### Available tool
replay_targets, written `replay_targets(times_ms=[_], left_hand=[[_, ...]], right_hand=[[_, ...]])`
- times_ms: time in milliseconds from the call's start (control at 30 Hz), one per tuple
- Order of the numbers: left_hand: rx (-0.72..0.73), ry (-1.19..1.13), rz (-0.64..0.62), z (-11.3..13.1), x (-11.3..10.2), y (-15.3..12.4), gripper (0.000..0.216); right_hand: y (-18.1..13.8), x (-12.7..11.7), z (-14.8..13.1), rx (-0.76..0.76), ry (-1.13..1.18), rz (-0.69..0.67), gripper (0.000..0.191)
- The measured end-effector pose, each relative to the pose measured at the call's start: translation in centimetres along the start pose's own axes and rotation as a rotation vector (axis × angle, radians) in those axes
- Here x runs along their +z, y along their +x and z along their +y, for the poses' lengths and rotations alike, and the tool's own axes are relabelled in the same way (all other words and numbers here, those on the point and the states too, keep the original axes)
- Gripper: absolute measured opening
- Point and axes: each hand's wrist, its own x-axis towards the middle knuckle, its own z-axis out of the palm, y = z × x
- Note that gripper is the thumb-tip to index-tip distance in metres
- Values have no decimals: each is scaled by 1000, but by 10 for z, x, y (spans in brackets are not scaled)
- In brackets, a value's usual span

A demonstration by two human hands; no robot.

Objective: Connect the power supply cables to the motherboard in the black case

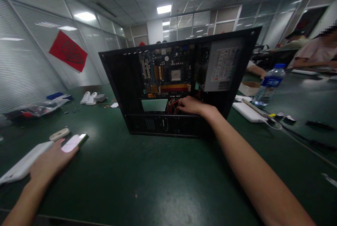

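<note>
In the head view, our right hand (191, 106) sits at the centre of the frame. The forearm runs up to it from the lower right corner. The hand is inside the open computer case (118, 89), which stands on the green table (147, 184) with its open side towards us and its long axis running left to right across the picture.

The fingers point left and curl down into a bunch of red cables (171, 106), low in the case. These lie just below the motherboard (165, 70) and down and left of the grey power supply (223, 64). The cables meet the fingertips on their left side and touch them. The fingertips are buried in the bundle, so we cannot tell whether they pinch a cable or only rest on it.

Our left hand (51, 163) is at the lower left, well apart from the case. It lies flat and open, palm down. Its fingertips reach the near end of a lit smartphone (75, 142), and its heel is over a white flat device (21, 166). A small beige object (59, 134) lies just beyond the phone. The right hand is much the nearer of the two to the cables.

At the right of the frame a water bottle (270, 85) stands beside the case, and farther back, at the upper right, another person sits at the table.
</note>
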Motion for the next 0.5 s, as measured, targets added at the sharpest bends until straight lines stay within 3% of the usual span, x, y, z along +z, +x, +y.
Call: replay_targets(times_ms=[100, 300, 400, 500], left_hand=[[-95, 89, -89, 5, -5, -1, 100], [-111, 132, -106, 2, -7, -4, 96], [36, 145, 23, 19, -14, -17, 81], [370, 0, 287, 52, -31, -39, 63]], right_hand=[[2, 1, 1, -14, -16, 4, 31], [2, 2, 3, -17, 22, 16, 31], [1, 2, 2, -22, 27, 38, 31], [1, 1, 1, -8, 38, 45, 31]])
